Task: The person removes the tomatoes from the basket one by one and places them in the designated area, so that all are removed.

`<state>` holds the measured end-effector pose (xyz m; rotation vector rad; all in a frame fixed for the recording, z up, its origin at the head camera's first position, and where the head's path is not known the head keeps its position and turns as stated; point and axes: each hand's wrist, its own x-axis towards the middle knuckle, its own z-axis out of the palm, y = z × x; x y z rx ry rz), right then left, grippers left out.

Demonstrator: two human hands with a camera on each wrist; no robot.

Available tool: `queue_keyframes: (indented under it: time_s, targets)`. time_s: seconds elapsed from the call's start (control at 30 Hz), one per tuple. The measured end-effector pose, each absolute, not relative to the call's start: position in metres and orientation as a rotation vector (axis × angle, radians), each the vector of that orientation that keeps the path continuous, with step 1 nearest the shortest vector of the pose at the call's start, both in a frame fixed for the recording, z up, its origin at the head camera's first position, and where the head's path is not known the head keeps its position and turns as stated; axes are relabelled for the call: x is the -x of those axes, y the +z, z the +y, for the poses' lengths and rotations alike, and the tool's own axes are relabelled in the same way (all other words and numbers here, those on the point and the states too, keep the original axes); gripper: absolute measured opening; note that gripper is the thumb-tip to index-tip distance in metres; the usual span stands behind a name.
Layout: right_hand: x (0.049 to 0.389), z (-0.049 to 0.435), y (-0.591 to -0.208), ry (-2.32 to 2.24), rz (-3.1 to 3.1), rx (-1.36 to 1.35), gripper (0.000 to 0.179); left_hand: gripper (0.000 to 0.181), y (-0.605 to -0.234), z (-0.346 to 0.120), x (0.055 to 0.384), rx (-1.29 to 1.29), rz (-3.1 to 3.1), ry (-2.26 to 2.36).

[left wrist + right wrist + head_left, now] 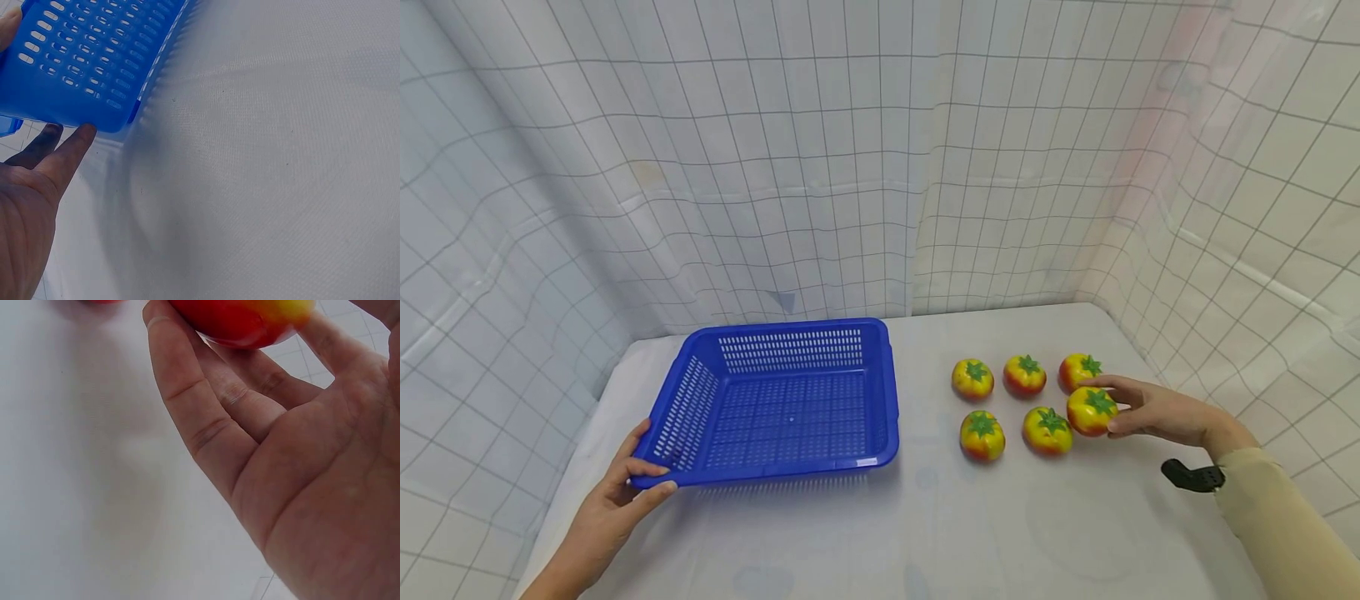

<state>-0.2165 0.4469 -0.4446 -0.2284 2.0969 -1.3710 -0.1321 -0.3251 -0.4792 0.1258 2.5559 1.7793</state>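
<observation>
At the near left corner of a blue plastic basket (pixel 790 479), my left hand (pixel 606 517) grips the rim, the thumb in front and the fingers along the side. The left wrist view shows fingers of the left hand (pixel 31 206) against the perforated basket wall (pixel 94 56). On the right, my right hand (pixel 1165 412) holds a yellow-and-red tomato (pixel 1090 412) with a green leafy top between thumb and fingers. From the right wrist, the held tomato (pixel 244 322) shows only its lower part above the right hand (pixel 275 444).
Several similar tomatoes lie in two rows right of the basket, among them a near left one (pixel 982 446) and a near middle one (pixel 1047 440). Another tomato (pixel 1077 367) sits just behind the held one. Gridded white curtains (pixel 850 167) surround the white-covered table (pixel 970 533).
</observation>
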Motion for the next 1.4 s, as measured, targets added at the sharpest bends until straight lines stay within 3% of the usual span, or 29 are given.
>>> queue_keyframes:
  time_s: [1.4]
  targets:
    - [0.210, 0.470, -0.465, -1.403, 2.113, 0.051, 0.075, 0.030, -0.480, -0.325, 0.132, -0.133, 2.585, 1.766]
